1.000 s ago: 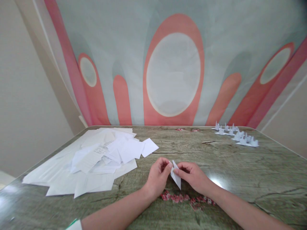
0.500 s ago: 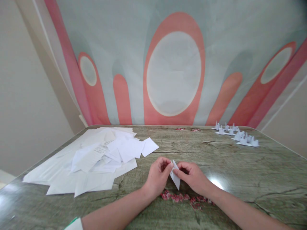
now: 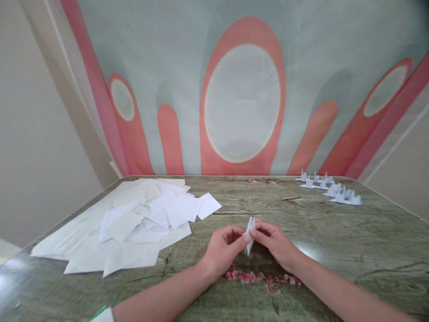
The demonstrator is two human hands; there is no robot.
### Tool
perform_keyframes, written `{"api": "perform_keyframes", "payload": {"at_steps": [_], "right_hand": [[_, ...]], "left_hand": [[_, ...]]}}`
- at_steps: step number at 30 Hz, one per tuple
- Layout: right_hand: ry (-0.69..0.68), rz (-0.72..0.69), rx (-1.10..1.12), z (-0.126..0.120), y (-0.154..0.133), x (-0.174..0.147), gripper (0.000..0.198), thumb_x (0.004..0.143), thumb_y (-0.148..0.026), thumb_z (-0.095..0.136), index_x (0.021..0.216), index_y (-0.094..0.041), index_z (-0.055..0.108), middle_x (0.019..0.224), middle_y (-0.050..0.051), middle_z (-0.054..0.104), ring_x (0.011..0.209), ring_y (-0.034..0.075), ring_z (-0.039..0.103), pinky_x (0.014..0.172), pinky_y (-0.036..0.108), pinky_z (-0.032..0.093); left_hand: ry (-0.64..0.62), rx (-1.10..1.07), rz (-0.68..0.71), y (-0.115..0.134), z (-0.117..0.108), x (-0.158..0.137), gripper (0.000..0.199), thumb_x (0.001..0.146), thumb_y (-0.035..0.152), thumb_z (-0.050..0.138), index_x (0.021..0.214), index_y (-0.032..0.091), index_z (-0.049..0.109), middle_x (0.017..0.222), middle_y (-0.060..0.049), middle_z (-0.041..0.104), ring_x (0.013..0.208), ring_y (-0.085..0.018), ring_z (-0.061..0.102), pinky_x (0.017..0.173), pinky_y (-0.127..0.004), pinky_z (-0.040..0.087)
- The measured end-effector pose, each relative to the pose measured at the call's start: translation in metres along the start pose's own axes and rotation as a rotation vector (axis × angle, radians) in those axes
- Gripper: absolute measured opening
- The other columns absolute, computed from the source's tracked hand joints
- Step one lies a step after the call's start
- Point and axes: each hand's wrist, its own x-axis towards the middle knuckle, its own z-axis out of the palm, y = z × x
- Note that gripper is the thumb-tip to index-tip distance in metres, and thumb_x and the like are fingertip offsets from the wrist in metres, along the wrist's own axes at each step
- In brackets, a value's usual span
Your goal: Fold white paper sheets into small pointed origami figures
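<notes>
A small piece of folded white paper is held upright between my hands, above the wood-patterned table. My left hand pinches its left side between thumb and fingers. From the other side, my right hand grips it with the thumb in front and the fingers partly behind. The paper is seen nearly edge-on, its layers slightly parted at the top, so its exact folded shape is hard to make out.
On the left lies a spread pile of white paper sheets, some with writing. A small white square sits at its right edge. Several folded paper cranes stand at the far right. A patterned backdrop rises behind the table.
The folded paper has turned from a slanting face to a nearly edge-on view and shifted slightly right and up. My hands have moved a little to the right with it.
</notes>
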Motion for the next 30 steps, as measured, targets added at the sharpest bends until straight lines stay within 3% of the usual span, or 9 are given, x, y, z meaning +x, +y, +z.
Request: {"api": "perform_keyframes", "payload": {"at_steps": [13,22,30], "right_hand": [[-0.017,-0.03,-0.033,0.0,-0.006,-0.001,0.025,0.078,-0.042,0.059,0.076,-0.018,0.068,0.078,0.001,0.054,0.078,0.016,0.048,0.073,0.025,0.037],[-0.066,0.139,0.367,-0.001,0.002,-0.001,0.026,0.069,-0.044,0.068,0.073,-0.018,0.063,0.069,-0.002,0.054,0.066,0.013,0.048,0.067,0.025,0.038],[-0.123,0.176,0.46,0.001,-0.005,-0.004,0.023,0.068,-0.041,0.071,0.075,-0.02,0.065,0.069,-0.002,0.055,0.069,0.012,0.049,0.069,0.025,0.038]], "left_hand": [[0.096,0.331,0.134,0.0,-0.003,-0.002,0.025,0.075,0.037,0.062,0.073,0.014,0.069,0.069,-0.004,0.068,0.063,-0.016,0.057,0.062,-0.024,0.044],[-0.01,0.435,0.293,0.016,0.0,-0.012,0.024,0.085,0.031,0.049,0.084,0.016,0.068,0.08,-0.005,0.066,0.075,-0.017,0.058,0.073,-0.025,0.043],[0.017,0.466,0.35,0.015,0.001,-0.014,0.018,0.083,0.028,0.053,0.08,0.017,0.067,0.078,-0.004,0.066,0.073,-0.015,0.059,0.072,-0.023,0.044]]}}
